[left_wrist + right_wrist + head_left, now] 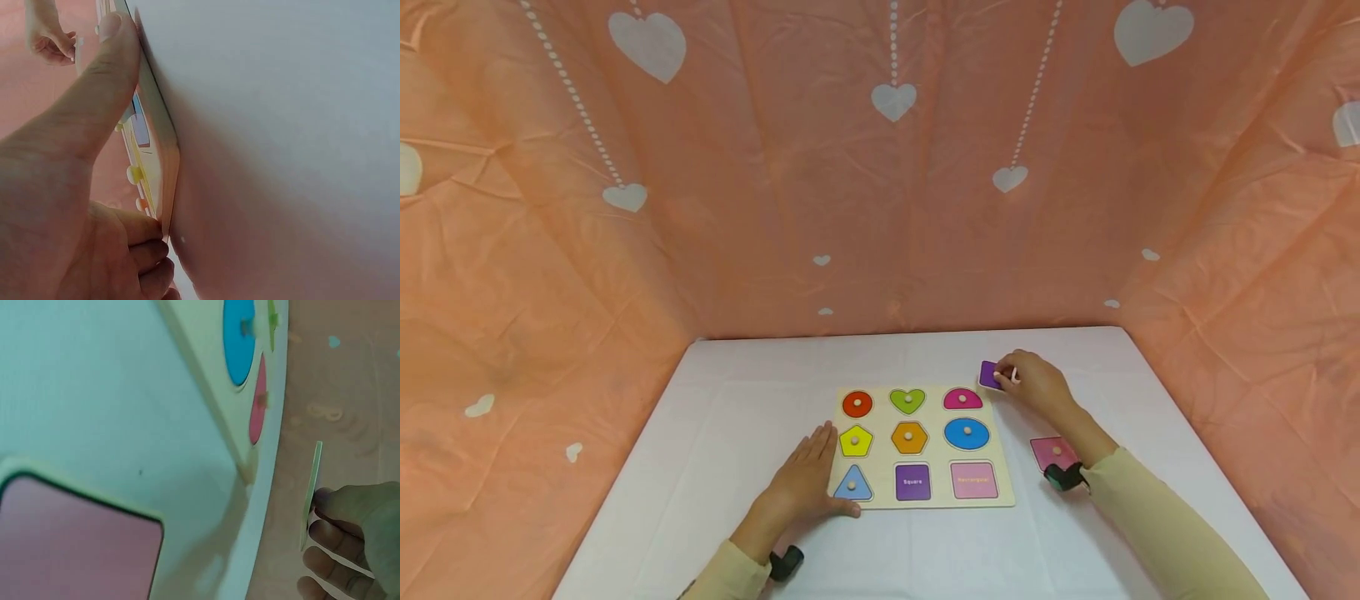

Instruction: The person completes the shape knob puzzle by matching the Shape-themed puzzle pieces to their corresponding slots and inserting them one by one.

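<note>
A cream wooden shape puzzle board [880, 462] lies on the table. My left hand [803, 483] rests against its near left corner, straight fingers along the left edge and the thumb at the front edge. Beyond the board's far right corner, my right hand [1037, 385] pinches a purple square puzzle piece [988, 374]. In the right wrist view that piece [312, 494] is edge-on, raised off the table. Knobbed shapes sit in the board, among them a blue oval [957, 435] and a light blue triangle [850, 490]. The purple square slot [913, 492] and pink rectangle slot [973, 490] show printed words.
A pink rectangle piece [1047, 450] with a knob lies right of the board, partly behind the right wrist's dark strap [1063, 477]. White cloth covers the table [737, 400]. Peach curtains with white hearts [895, 208] hang behind and at both sides.
</note>
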Action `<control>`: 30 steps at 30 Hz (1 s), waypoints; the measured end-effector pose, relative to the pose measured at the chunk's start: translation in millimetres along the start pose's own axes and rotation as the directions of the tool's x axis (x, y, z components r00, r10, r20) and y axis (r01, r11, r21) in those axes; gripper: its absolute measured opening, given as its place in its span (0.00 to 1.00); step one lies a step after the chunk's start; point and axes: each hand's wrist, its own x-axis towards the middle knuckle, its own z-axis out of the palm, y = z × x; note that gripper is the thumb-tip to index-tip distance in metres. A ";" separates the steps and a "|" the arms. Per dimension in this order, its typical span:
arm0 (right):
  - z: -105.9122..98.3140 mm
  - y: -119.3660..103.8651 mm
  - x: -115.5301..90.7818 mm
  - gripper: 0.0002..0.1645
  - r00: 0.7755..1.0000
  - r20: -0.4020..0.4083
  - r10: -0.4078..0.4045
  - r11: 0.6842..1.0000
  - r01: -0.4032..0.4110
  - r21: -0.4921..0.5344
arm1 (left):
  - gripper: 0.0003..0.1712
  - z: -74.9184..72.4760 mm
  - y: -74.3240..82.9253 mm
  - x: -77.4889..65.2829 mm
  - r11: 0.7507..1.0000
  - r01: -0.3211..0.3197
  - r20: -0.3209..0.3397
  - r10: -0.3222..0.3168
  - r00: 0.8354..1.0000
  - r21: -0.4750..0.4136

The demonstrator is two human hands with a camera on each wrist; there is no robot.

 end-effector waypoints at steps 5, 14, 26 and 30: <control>-0.8 -8.5 -4.5 0.12 0.999 -0.014 -0.033 0.999 0.033 0.009 | 0.80 0.1 -1.1 0.1 1.000 -0.006 -0.001 0.006 1.000 -0.002; 1.5 -22.5 -14.4 0.11 0.997 -0.015 -0.076 0.996 0.077 0.038 | 0.79 1.9 -3.5 0.7 1.000 -0.011 0.000 0.011 1.000 -0.011; 9.7 -41.1 -25.6 0.11 0.994 0.018 -0.105 0.991 0.104 0.085 | 0.80 3.3 -3.2 1.6 1.000 0.002 -0.007 -0.003 1.000 -0.018; 11.3 -49.7 -28.8 0.10 0.992 0.039 -0.124 0.988 0.120 0.094 | 0.80 1.8 -1.5 0.4 1.000 0.006 -0.009 -0.006 1.000 -0.023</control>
